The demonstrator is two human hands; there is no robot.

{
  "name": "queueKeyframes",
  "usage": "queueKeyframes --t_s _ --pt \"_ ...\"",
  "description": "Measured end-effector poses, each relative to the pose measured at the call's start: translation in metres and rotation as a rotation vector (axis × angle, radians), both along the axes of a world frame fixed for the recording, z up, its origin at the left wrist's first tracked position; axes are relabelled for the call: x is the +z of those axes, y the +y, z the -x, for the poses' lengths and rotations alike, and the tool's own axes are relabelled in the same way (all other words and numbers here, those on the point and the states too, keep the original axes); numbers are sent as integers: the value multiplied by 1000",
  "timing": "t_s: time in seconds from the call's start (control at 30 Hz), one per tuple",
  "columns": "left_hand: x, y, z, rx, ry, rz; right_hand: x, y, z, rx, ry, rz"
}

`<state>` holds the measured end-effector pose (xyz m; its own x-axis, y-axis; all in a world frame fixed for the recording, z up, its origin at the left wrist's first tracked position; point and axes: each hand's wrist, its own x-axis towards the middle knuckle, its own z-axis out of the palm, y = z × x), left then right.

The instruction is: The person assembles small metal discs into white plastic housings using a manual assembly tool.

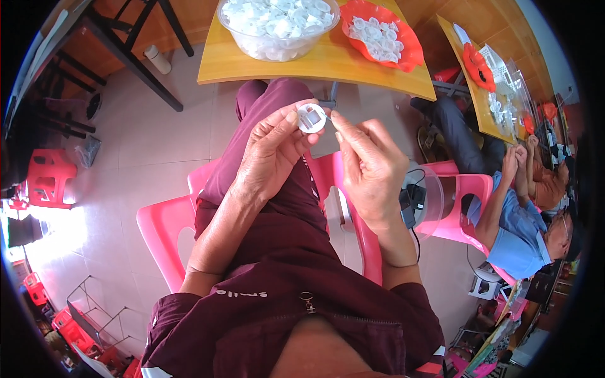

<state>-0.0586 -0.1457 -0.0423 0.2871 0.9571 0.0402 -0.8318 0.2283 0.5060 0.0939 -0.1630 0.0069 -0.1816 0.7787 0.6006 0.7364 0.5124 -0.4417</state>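
My left hand (274,151) pinches a small round white plastic part (311,118) between thumb and fingers, above my lap. A rectangular recess and a small dark opening show on its face. Close by on the right, my right hand (373,167) has its thumb and forefinger pressed together at the part's edge. Something thin and pale shows at those fingertips, too small to name. On the yellow table ahead stand a clear bowl (277,49) heaped with white plastic pieces and a red scalloped dish (413,55) holding similar small pieces (376,39).
The yellow table's (217,72) front edge lies just beyond my knees. Pink chairs (161,233) stand around me. A clear round tub (432,201) with black adapters (413,198) is at my right. Farther right, co-workers (513,233) sit at another yellow table (469,91).
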Motion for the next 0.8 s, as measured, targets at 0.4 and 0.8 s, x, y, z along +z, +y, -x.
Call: queueKeyframes --t_s 0.4,0.8 --pt "2 -3 -1 -122 -123 29 14 -2 2 129 213 51" --pt "7 -13 -10 106 376 -145 6 6 2 125 244 115"
